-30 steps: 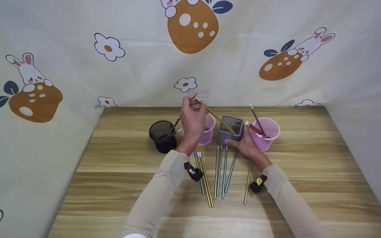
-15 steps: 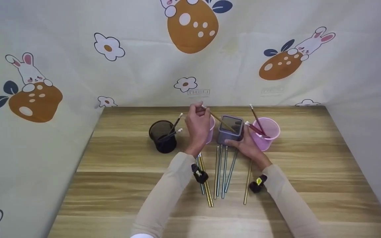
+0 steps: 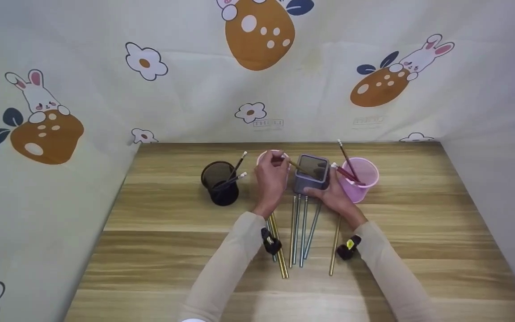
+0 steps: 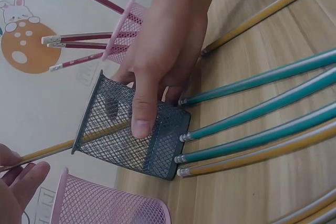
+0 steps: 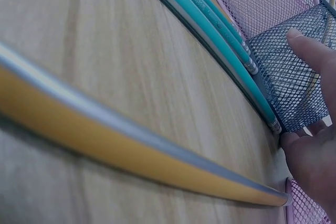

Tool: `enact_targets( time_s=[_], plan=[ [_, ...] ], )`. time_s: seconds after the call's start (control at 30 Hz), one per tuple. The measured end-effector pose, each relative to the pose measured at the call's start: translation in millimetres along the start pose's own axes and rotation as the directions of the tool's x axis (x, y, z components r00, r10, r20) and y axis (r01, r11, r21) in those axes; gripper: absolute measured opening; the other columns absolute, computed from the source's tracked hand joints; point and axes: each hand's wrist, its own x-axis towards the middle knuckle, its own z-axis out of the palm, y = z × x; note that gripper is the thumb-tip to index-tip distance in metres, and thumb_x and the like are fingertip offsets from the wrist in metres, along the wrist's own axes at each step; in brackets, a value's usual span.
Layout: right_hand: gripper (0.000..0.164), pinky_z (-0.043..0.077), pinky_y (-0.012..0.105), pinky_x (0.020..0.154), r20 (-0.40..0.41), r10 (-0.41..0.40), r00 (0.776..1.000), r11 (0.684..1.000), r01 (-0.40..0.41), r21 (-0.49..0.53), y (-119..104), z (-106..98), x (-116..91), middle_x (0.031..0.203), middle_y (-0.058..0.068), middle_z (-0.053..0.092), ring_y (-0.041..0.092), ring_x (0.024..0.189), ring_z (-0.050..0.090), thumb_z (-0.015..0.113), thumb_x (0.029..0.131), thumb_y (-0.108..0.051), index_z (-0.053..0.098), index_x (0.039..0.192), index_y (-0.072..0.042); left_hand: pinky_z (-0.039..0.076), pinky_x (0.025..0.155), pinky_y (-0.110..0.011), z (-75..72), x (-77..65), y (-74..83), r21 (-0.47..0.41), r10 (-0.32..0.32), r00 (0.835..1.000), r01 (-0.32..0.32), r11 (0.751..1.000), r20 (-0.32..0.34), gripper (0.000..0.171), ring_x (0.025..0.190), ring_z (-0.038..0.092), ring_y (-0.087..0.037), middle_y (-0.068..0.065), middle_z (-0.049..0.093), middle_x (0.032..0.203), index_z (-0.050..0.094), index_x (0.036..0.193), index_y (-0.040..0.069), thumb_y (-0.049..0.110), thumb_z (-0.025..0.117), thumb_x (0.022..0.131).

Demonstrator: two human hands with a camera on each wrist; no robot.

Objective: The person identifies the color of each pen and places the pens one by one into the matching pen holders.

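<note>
My left hand (image 3: 271, 181) pinches a gold pencil (image 3: 294, 164) near its white eraser end. The pencil slants down into a square dark mesh pencil holder (image 3: 304, 185); in the left wrist view its lower part (image 4: 107, 130) shows through the mesh. My right hand (image 3: 339, 197) grips this holder from the right side, thumb on the front wall and other fingers behind it. Partly hidden by my left hand stands a pink mesh cup (image 4: 105, 203). Several teal pencils (image 3: 301, 237) lie on the table with eraser ends close to the holder's base.
A black mesh cup (image 3: 224, 196) with dark pencils stands left. Right of the holder, a pink cup (image 3: 359, 192) holds several red pencils (image 3: 346, 173). One gold pencil (image 3: 334, 248) lies below my right wrist, other gold pencils (image 3: 283, 264) below my left. A patterned cloth hangs behind.
My left hand has moved down and to the right, lowering the gold pencil deeper into the mesh holder. My right hand has stayed in place on the holder.
</note>
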Motion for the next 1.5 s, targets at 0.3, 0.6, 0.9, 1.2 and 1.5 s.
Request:
enact_targets(
  time_s=[0.3, 0.6, 0.9, 1.2, 1.5],
  plan=[
    [0.108, 0.019, 0.047, 0.127, -0.004, -0.01, 1.0, 1.0, 0.01, 0.014, 6, 1, 1, 0.156, 0.022, 0.036, 0.037, 0.147, 0.034, 0.086, 0.078, -0.027, 0.015, 0.157, -0.009, 0.06, 0.075, -0.022, -2.2, -3.9, -5.5, 0.023, 0.019, 0.998, -0.02, 1.0, 0.056, 0.014, 0.086, 0.072, -0.022, -0.015, 0.074, 0.095, 0.071, 0.102, 0.0, 0.0, 0.072, 0.087],
    [0.105, 0.024, 0.047, 0.125, -0.005, -0.026, 1.0, 0.999, 0.026, 0.032, 6, 0, 2, 0.152, 0.024, 0.04, 0.038, 0.141, 0.04, 0.085, 0.079, -0.022, 0.015, 0.156, -0.007, 0.06, 0.084, -0.027, -11.0, -16.6, -13.3, 0.015, 0.0, 0.988, -0.002, 1.0, 0.156, 0.031, 0.095, 0.072, -0.024, -0.016, 0.074, 0.103, 0.068, 0.115, 0.001, 0.006, 0.076, 0.086],
    [0.114, 0.017, 0.047, 0.128, -0.015, -0.006, 1.0, 1.0, 0.006, 0.001, 8, 0, 3, 0.159, 0.026, 0.03, 0.039, 0.148, 0.03, 0.085, 0.079, -0.027, 0.006, 0.159, -0.007, 0.061, 0.085, -0.03, -18.1, -33.3, -18.1, 0.016, 0.085, 0.984, -0.089, 0.996, 0.159, 0.036, 0.094, 0.071, -0.023, -0.015, 0.071, 0.104, 0.065, 0.117, 0.0, 0.013, 0.079, 0.085],
    [0.11, 0.019, 0.049, 0.127, -0.006, -0.005, 1.0, 1.0, 0.006, 0.017, 8, 1, 1, 0.157, 0.025, 0.034, 0.04, 0.146, 0.033, 0.084, 0.08, -0.023, 0.008, 0.159, -0.009, 0.061, 0.075, -0.03, -27.0, -54.3, -32.8, 0.0, 0.135, 0.989, -0.135, 0.991, 0.065, 0.017, 0.081, 0.068, -0.021, -0.015, 0.071, 0.091, 0.066, 0.101, 0.001, 0.006, 0.074, 0.087],
    [0.105, 0.018, 0.049, 0.127, 0.023, 0.016, 1.0, 1.0, -0.017, 0.024, -6, 1, -4, 0.157, 0.029, 0.032, 0.042, 0.146, 0.032, 0.081, 0.083, -0.016, 0.007, 0.158, -0.006, 0.052, 0.062, -0.031, -45.0, -59.9, -60.9, 0.34, -0.104, 0.992, 0.075, 0.938, 0.07, 0.004, 0.065, 0.06, -0.015, -0.006, 0.068, 0.071, 0.068, 0.08, 0.005, 0.009, 0.069, 0.082]
  ],
)
